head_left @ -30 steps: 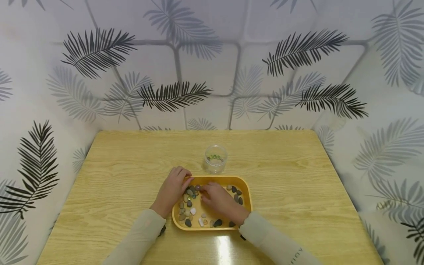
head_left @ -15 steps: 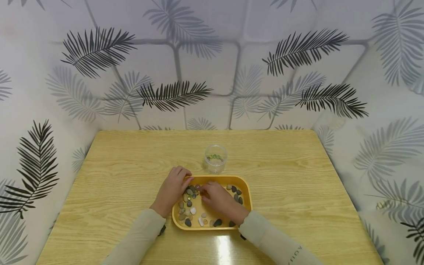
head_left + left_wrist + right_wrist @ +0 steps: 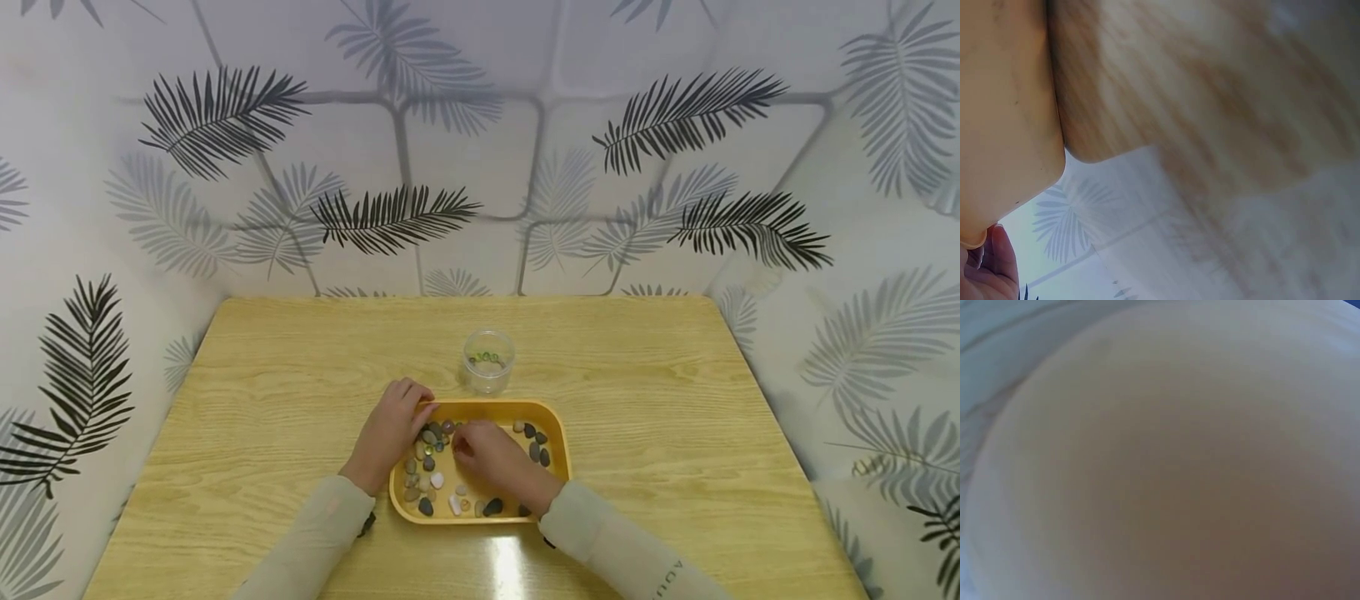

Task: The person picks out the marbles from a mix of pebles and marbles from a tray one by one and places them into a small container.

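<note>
A yellow tray (image 3: 480, 520) on the table holds many pebbles (image 3: 412, 493), mostly grey, tan and black. My left hand (image 3: 392, 431) grips its far left corner by the rim. The left wrist view shows the curled fingers (image 3: 1005, 250) at the edge of the tray's outer wall (image 3: 1010, 112). Inside the tray, my right hand (image 3: 498, 458) reaches down with bent fingers. Whatever may be between its fingertips is hidden. A purplish round bead (image 3: 447, 427) lies just left of them, and a green glass bead (image 3: 429, 448) sits among the left-hand pebbles.
Behind the tray stands a clear round cup (image 3: 488, 382) with several green beads (image 3: 486, 357) visible in it. The wooden table (image 3: 645, 400) backs onto leaf-patterned cloth (image 3: 480, 150). The right wrist view is filled by a blurred pale surface.
My right fingertips have drawn slightly away from the purplish bead, toward me, and are more tucked in. The left hand, tray and cup have stayed put.
</note>
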`<state>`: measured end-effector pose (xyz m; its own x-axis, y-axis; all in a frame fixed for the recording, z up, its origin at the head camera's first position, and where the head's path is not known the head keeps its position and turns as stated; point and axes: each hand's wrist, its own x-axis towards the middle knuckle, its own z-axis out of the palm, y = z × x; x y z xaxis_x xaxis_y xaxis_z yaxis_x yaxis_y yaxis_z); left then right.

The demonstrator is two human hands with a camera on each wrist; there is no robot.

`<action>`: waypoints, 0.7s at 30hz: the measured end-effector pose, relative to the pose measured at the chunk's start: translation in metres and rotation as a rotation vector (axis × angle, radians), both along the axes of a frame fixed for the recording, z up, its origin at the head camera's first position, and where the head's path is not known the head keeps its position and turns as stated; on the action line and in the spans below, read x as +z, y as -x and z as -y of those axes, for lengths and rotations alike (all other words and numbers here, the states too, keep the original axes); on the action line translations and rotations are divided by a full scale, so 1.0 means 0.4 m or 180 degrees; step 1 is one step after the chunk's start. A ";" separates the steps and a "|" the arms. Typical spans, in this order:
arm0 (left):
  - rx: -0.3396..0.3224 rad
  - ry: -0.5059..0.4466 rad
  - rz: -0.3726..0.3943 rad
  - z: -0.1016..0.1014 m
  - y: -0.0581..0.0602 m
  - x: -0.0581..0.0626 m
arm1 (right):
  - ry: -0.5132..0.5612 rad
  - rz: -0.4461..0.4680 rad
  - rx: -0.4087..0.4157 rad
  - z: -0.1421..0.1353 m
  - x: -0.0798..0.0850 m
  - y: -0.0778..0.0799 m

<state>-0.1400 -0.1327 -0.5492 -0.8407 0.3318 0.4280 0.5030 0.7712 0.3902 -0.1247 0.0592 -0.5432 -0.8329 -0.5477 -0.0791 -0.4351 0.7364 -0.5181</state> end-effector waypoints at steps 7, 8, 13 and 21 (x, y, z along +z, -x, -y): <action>0.0001 0.0025 -0.0017 0.003 0.000 -0.004 | 0.0045 0.0047 -0.0014 0.003 0.005 -0.005; 0.0001 0.0023 -0.0020 0.003 0.000 -0.004 | 0.0039 0.0054 -0.0021 0.003 0.006 -0.005; 0.0003 0.0011 -0.0052 0.003 0.000 -0.003 | 0.0007 0.0057 -0.0033 0.004 0.008 -0.005; 0.0001 -0.0002 0.0033 0.002 -0.002 0.006 | 0.0029 0.0009 -0.0068 0.004 0.013 -0.006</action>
<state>-0.1391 -0.1333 -0.5469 -0.8452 0.3312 0.4194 0.4986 0.7711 0.3959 -0.1224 0.0574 -0.5379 -0.8442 -0.5305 -0.0766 -0.4177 0.7408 -0.5261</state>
